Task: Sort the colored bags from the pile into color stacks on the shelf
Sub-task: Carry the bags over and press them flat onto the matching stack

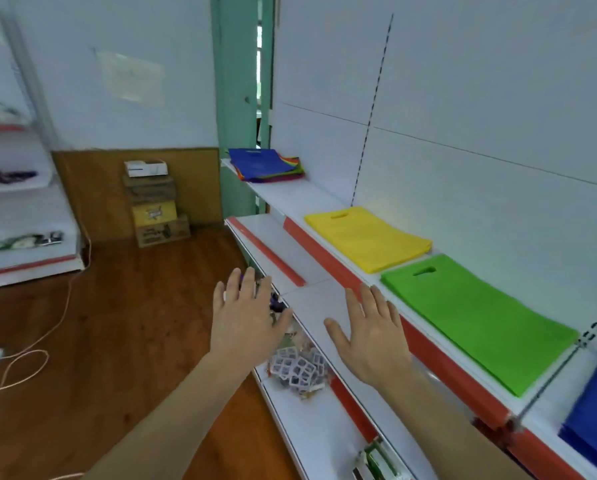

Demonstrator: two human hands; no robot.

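Reaching forward over the wooden floor (124, 323), the left hand (247, 318) is hovering flat with fingers spread, grasping nothing; the right hand (368, 336) is doing the same above a lower white shelf board (311, 306). At the far left end of the upper shelf (300, 197), a mixed pile of bags (266, 165) is lying with a blue one on top. Rightward, soft, matte, rectangular bags with cut-out handles are lying flat: a yellow stack (369, 237), a green stack (477, 317), then a blue stack (594, 431) at the frame's edge. Cardboard boxes (157, 206) are standing against the wood-panelled wall.
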